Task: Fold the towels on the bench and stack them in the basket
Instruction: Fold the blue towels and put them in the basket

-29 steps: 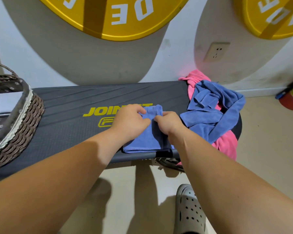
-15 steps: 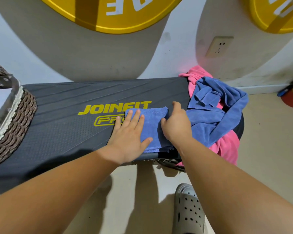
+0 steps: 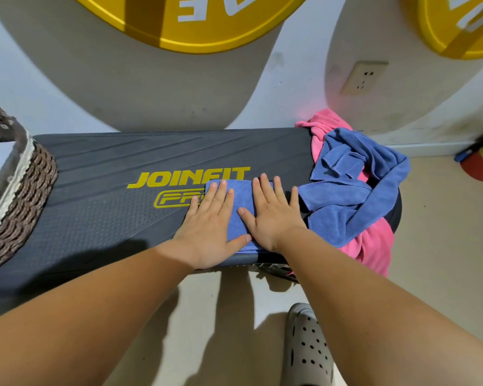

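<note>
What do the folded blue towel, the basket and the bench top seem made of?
Folded blue towel: probably microfibre, matte, short soft nap. Basket: woven brown wicker or rope, with a pale fabric trim. Bench top: likely matte grey rubber or plastic, with moulded dots and grooves.

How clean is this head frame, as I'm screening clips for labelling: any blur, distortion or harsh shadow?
Head view: sharp on the left hand, right hand and folded blue towel; the wide-angle lens stretches the forearms and slants the bench; a dark shadow lies on the bench by the left wrist; the far-right edge is slightly soft.
</note>
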